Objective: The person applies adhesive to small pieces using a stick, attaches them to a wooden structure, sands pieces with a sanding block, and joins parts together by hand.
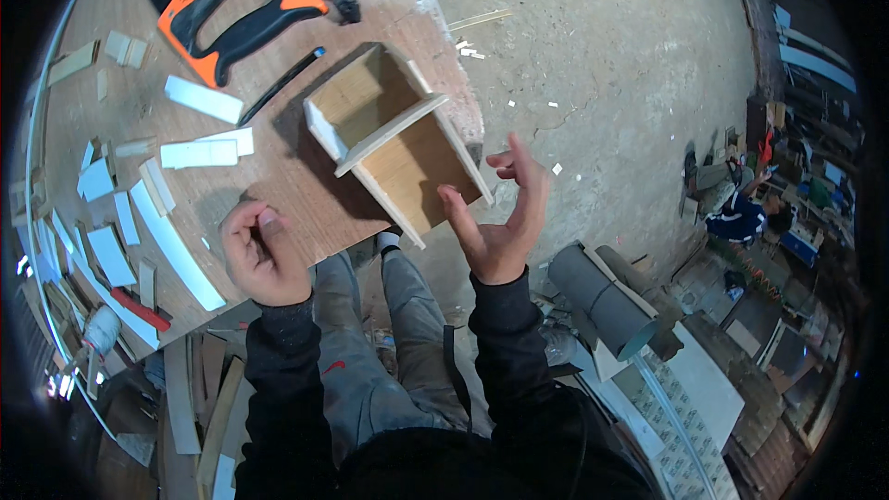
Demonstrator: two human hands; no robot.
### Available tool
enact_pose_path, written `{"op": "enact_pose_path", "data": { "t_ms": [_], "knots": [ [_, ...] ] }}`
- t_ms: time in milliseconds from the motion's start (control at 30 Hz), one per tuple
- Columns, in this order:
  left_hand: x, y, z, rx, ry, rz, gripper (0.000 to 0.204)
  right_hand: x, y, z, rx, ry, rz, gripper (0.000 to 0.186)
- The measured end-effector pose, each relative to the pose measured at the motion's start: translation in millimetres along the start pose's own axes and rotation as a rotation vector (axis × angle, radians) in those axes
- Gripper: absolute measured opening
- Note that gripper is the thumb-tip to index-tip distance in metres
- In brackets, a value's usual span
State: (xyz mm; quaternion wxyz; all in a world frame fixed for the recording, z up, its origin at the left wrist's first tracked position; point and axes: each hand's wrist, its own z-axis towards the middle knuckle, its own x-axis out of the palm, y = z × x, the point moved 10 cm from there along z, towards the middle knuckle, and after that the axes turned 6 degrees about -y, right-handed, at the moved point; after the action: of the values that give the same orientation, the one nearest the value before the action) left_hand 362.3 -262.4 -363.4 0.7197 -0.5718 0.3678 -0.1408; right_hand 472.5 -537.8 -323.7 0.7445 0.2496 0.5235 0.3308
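Observation:
A small wooden box (435, 172) with a raised divider across its middle sits at the table's corner, its near end reaching past the edge. My right hand (505, 227) is open beside the box's near right end. Its fingers are spread and the thumb shows over the nearer compartment; whether it touches the wood I cannot tell. To the left of the box, my left hand (266, 255) is closed in a loose curl above the table edge, thumb against the fingers, with nothing seen in it. Beyond the box lies a black pen-like stick (282, 85) with a blue tip.
An orange-and-black handsaw (199, 23) lies at the far left of the wooden table (287, 167). White strips (181, 245) and offcuts cover its left side, near a red-handled tool (139, 308). Right of me stands a grey roll (602, 301); farther right is another person (741, 218).

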Motion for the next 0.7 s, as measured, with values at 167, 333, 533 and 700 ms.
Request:
{"op": "enact_pose_path", "data": {
  "t_ms": [167,333,533,700],
  "knots": [
    [-2.8,7.5,-1.4,-0.017,-0.048,-0.025,0.012,-13.5,-10.6,-2.7,0.016,0.014,-0.029,0.049],
    [-0.4,1.2,-0.5,0.019,-0.041,0.035,0.010,-16.4,-14.9,-5.5,0.027,0.004,0.050,0.036],
    [4.3,-0.3,0.5,0.049,-0.033,0.085,0.011,-19.7,-20.7,-6.0,0.030,-0.022,0.086,0.031],
    [3.8,-7.0,1.7,0.028,-0.078,0.095,0.014,-20.1,-17.8,-3.3,-0.003,-0.050,0.101,0.028]
  ]
}}
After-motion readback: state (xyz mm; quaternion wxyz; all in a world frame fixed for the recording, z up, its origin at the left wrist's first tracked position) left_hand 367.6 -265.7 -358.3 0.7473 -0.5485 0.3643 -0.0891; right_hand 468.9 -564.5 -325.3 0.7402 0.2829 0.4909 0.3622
